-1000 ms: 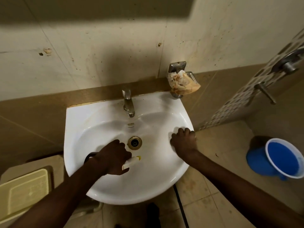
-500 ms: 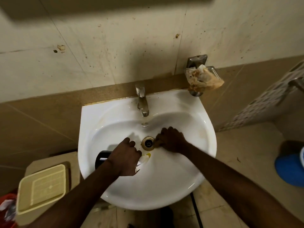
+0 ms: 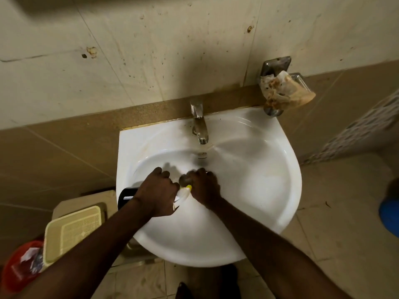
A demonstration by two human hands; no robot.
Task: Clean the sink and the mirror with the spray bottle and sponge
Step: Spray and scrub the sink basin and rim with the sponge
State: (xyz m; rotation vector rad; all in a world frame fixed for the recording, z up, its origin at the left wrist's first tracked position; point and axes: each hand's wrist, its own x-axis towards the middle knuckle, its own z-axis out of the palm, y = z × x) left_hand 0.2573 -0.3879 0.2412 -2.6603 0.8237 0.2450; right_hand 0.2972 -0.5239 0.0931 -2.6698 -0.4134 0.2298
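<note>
The white sink (image 3: 259, 190) fills the middle of the view. My left hand (image 3: 158, 194) grips the spray bottle (image 3: 183, 192) over the left of the bowl. Its white nozzle with a yellow tip points right and its black body sticks out behind my wrist. My right hand (image 3: 204, 186), blurred with motion, presses down at the bottom of the bowl and covers the drain. Its curled fingers hold a dark greyish sponge (image 3: 185, 179), which peeks out at the fingertips. The two hands almost touch.
A metal tap (image 3: 199, 124) stands at the back of the sink. A wall soap dish with a stained bag (image 3: 285, 93) hangs at the right. A beige basket (image 3: 71, 231) and a red bin (image 3: 19, 266) sit on the floor at the left, a blue bucket (image 3: 390, 216) at the right.
My right hand has slid from the sink's right rim down into the bowl and over the drain, close to my left hand. My view has shifted left.
</note>
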